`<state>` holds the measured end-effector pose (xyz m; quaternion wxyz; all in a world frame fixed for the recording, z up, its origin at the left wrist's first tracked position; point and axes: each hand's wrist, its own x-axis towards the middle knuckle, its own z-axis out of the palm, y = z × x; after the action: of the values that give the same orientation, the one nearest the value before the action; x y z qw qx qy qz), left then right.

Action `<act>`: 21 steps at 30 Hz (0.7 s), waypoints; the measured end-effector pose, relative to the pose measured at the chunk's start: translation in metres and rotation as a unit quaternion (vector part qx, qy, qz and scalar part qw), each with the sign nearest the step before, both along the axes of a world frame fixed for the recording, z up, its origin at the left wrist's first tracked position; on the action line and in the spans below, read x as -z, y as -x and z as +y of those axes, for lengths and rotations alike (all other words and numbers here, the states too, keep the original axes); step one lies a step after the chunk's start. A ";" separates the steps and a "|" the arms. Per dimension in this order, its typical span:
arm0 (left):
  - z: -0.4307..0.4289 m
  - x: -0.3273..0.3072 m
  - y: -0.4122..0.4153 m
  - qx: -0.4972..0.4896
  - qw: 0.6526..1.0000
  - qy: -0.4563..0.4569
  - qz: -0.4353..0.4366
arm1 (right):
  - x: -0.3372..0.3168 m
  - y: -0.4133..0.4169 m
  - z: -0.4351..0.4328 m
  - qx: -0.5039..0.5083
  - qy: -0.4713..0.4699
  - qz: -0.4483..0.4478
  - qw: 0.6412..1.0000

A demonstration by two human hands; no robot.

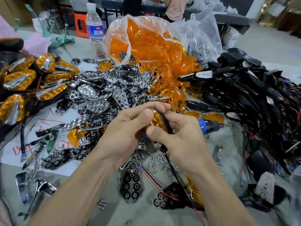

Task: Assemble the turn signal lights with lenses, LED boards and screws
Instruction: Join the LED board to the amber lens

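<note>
Head view: holds a turn signal light [157, 119] over mid-table in both hands, left hand [125, 128] curled round its orange side, right hand [180, 137] pinching its black edge, above scattered screws [162, 161]; blue screwdriver [210, 126] just right.

finished lights [19, 79] left | reflectors [88, 91] centre | lens bag [146, 39] behind reflectors | wired housings [244, 88] right | screws [156, 160] front

Glossy translucent amber plastic lenses [146, 46], mirror-chrome reflectors [88, 91], seemingly matt black housings [244, 82].
</note>
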<state>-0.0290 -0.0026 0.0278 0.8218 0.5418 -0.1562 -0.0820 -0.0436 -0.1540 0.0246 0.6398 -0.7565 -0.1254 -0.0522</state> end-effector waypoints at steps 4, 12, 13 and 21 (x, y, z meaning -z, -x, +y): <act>-0.002 0.002 -0.002 -0.028 0.999 -0.024 -0.018 | -0.001 0.000 -0.001 0.020 0.026 -0.002 0.999; 0.005 0.004 -0.003 -0.202 0.972 -0.117 0.033 | -0.012 0.004 -0.003 -0.121 -0.092 0.150 0.977; 0.007 0.005 -0.004 -0.231 0.963 -0.133 0.035 | -0.013 0.005 -0.004 -0.137 -0.092 0.157 0.974; 0.010 0.013 -0.008 -0.296 0.941 -0.163 0.006 | -0.005 0.003 -0.001 -0.031 0.009 0.059 0.998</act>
<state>-0.0207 0.0077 0.0146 0.7104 0.6895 0.0317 0.1375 -0.0466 -0.1548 0.0296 0.6406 -0.7597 -0.1111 0.0132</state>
